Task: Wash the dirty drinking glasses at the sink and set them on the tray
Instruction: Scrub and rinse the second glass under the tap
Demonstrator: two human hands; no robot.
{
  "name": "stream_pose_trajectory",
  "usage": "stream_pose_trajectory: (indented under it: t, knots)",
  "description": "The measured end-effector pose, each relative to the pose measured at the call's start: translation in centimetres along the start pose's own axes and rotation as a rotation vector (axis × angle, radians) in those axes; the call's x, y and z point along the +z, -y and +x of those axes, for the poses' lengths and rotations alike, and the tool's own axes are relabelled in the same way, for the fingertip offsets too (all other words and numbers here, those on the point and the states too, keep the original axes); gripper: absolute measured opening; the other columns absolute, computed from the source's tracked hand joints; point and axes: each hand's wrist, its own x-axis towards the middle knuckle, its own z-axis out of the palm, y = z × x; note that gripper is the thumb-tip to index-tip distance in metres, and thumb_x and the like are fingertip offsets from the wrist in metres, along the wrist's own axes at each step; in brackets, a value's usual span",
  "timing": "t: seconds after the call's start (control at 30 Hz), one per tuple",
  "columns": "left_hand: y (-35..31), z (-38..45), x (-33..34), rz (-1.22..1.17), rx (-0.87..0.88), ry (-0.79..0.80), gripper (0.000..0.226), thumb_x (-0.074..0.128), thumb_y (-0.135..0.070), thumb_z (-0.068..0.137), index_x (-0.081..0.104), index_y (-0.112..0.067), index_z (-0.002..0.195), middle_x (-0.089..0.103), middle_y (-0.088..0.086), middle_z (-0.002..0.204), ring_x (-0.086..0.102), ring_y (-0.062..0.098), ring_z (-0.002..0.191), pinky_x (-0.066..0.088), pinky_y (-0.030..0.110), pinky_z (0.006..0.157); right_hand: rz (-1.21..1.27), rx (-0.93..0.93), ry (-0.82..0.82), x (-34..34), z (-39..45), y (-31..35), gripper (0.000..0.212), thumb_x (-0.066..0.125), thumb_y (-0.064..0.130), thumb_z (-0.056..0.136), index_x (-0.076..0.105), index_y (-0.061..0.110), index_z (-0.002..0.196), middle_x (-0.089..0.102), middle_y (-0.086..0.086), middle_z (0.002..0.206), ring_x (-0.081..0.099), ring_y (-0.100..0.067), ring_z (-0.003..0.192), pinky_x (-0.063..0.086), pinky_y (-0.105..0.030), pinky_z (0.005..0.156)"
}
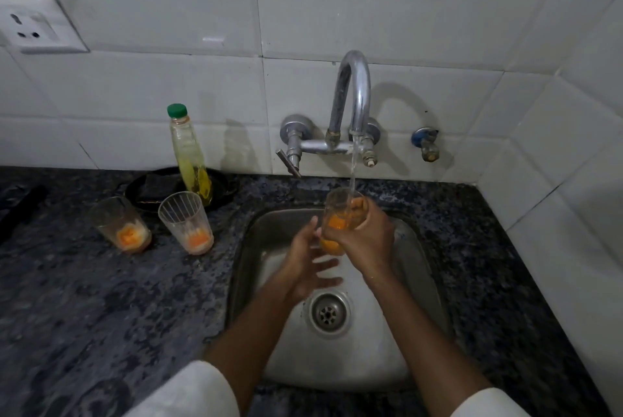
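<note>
Right hand: fingers curled round a glass of orange residue, held under the tap stream above the sink. Left hand: fingers spread, empty, just beside that glass. Two dirty glasses stood well left of the fingers.

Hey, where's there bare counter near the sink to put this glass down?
Bare granite counter lies in front of the two dirty glasses, left of the sink; another patch lies right of the sink below the small tap. Behind those glasses it's crowded: bottle and black dish.
</note>
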Motion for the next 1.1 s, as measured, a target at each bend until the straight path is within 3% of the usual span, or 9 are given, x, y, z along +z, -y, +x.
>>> stream_pose_trajectory:
  t: [0.17,0.27,0.33,0.47,0.57,0.63,0.83,1.0,1.1]
  knots:
    - [0.8,1.0,1.6,-0.467,0.028,0.145,0.056,0.042,-0.047,0.100,0.061,-0.003,0.127,0.072,0.018,0.109,0.071,0.027,0.093,0.060,0.038,0.079,-0.099,-0.022,0.108,-0.5,-0.4,-0.4,0.064,0.088,0.035,0.058,0.052,0.027,0.110,0.058,0.010,0.105,0.056,-0.009,0.098,0.050,-0.031,0.083]
    - [-0.2,2.1,0.4,-0.376,0.012,0.084,0.057,0.046,-0.049,0.099,0.058,-0.001,0.128,0.067,0.020,0.110,0.066,0.024,0.086,0.055,0.035,0.083,-0.392,-0.503,-0.020,-3.2,-0.2,-1.0,0.065,0.080,0.036,0.067,0.049,0.016,0.121,0.049,0.002,0.116,0.043,-0.009,0.107,0.039,-0.023,0.085]
    - [-0.8,2.4,0.1,-0.251,0.015,0.089,0.053,0.046,-0.048,0.100,0.060,-0.003,0.125,0.065,0.020,0.111,0.064,0.025,0.089,0.055,0.034,0.079,-0.532,-0.684,0.206,-4.5,-0.2,-0.6,0.047,0.072,0.030,0.076,0.053,0.018,0.117,0.055,0.002,0.113,0.049,-0.010,0.103,0.042,-0.022,0.080]
    - [-1.1,2.3,0.4,0.001,-0.005,0.070,0.044,0.055,-0.046,0.094,0.068,-0.008,0.111,0.065,0.015,0.107,0.058,0.026,0.099,0.051,0.035,0.083,-0.830,-0.480,0.654,-3.2,1.7,-0.3,0.021,0.050,0.037,0.085,0.061,0.022,0.094,0.062,0.008,0.099,0.063,-0.017,0.090,0.053,-0.037,0.077]
    - [0.4,2.6,0.1,-0.142,0.095,0.121,0.053,0.059,-0.048,0.090,0.069,-0.005,0.120,0.066,0.018,0.117,0.059,0.028,0.106,0.045,0.041,0.102,-0.374,-0.157,0.508,-0.6,2.2,-0.3,0.018,0.055,0.022,0.087,0.071,0.017,0.081,0.072,-0.004,0.084,0.068,-0.021,0.076,0.057,-0.040,0.070]
    - [1.1,2.9,0.3,-0.360,0.129,0.153,0.043,0.060,-0.040,0.089,0.074,-0.004,0.109,0.068,0.018,0.109,0.064,0.023,0.093,0.055,0.032,0.082,0.037,0.083,0.383,0.9,1.9,0.1,0.018,0.056,0.006,0.084,0.072,0.012,0.081,0.070,-0.008,0.080,0.067,-0.019,0.068,0.054,-0.031,0.054]
    - [-0.7,4.6,-0.1,0.053,0.048,-0.029,0.043,0.066,-0.042,0.088,0.068,-0.005,0.108,0.072,0.017,0.096,0.067,0.026,0.083,0.055,0.035,0.075,-1.068,-0.564,0.648,-1.3,2.6,-4.1,0.035,0.052,0.018,0.086,0.048,0.022,0.121,0.059,-0.004,0.120,0.060,-0.026,0.106,0.052,-0.040,0.078]
    - [0.7,4.6,0.6,-0.442,0.104,0.309,0.040,0.081,-0.036,0.075,0.072,-0.007,0.102,0.068,0.010,0.101,0.062,0.020,0.093,0.048,0.022,0.074,0.039,0.091,0.255,2.4,1.6,-1.5,0.013,0.054,0.012,0.087,0.066,0.013,0.081,0.067,-0.007,0.082,0.068,-0.023,0.077,0.055,-0.031,0.057]
    - [-1.0,4.6,0.7,-0.297,0.118,0.253,0.037,0.063,-0.040,0.090,0.072,-0.005,0.099,0.071,0.013,0.098,0.068,0.024,0.093,0.052,0.034,0.089,-0.472,-0.452,0.450,0.6,1.8,-2.1,0.016,0.052,0.014,0.088,0.057,0.014,0.102,0.059,-0.002,0.097,0.063,-0.024,0.091,0.051,-0.037,0.068]
